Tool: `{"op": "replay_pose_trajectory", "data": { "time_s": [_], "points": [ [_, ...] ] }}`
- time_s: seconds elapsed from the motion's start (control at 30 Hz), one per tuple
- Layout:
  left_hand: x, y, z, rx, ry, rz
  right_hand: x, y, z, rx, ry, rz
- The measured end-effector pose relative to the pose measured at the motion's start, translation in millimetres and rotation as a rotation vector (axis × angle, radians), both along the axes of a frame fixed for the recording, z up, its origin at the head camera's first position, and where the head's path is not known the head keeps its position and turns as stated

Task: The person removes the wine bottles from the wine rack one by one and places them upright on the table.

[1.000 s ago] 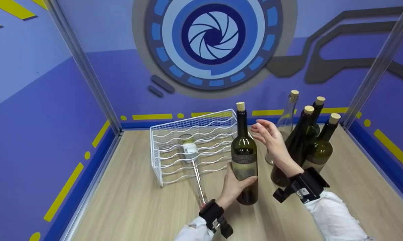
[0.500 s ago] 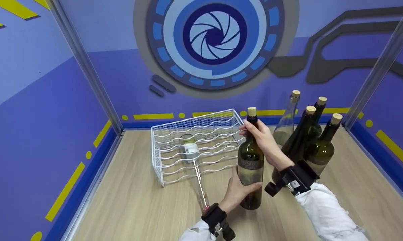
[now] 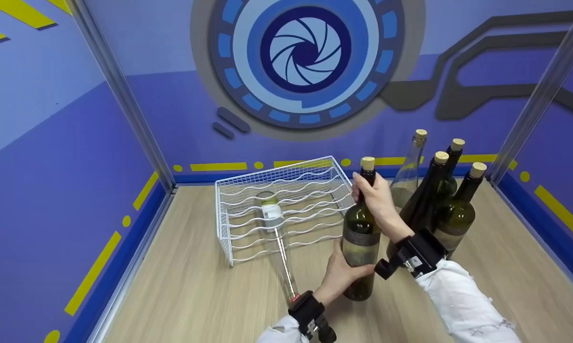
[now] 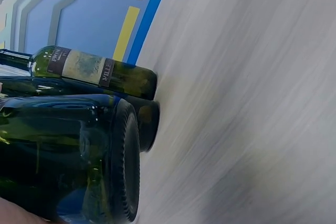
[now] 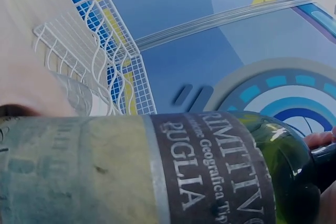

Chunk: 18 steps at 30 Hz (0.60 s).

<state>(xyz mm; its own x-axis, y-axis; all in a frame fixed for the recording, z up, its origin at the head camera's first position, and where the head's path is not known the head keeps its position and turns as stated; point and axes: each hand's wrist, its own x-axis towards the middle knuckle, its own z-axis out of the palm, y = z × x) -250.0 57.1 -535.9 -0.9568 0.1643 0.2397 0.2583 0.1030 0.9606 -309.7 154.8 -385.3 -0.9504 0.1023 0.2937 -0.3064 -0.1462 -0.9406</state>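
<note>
A dark green wine bottle (image 3: 361, 238) with a cork and a two-tone label is held nearly upright between both hands. My left hand (image 3: 341, 274) grips its lower body, thumb across the front. The right hand (image 3: 379, 197) curls round the neck just below the cork. In the left wrist view the ribbed base of the wine bottle (image 4: 68, 156) shows in the foreground. The right wrist view has the label of the wine bottle (image 5: 210, 166) close up. Left of the hands, a clear bottle (image 3: 280, 252) lies on the white wire rack (image 3: 223, 238), its neck toward me.
Several corked bottles stand at the right: a clear bottle (image 3: 410, 166) at the back, a dark bottle (image 3: 422, 200) near my right wrist, and a green bottle (image 3: 457, 214) beside it. Blue-purple walls enclose the wooden table (image 3: 181, 305) at the back and sides.
My right hand has come in from beside the wine bottle and taken hold of its neck. The wine bottle and my left hand have shifted right and slightly toward me.
</note>
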Motion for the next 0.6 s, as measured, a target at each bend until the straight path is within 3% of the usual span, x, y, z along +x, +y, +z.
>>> {"op": "replay_pose_trajectory", "data": {
  "time_s": [0.17, 0.4, 0.6],
  "points": [
    [0.0, -0.9, -1.0, -0.005, 0.003, -0.014, -4.8, 1.6, -6.2, 0.0, 0.02, -0.016],
    [0.0, -6.2, 1.5, -0.016, -0.056, -0.074, -3.6, 4.6, -9.8, 0.015, 0.051, -0.005],
    [-2.9, -14.2, 2.8, 0.068, -0.063, -0.155, 1.3, 10.7, -12.2, 0.053, 0.112, -0.017]
  ]
}}
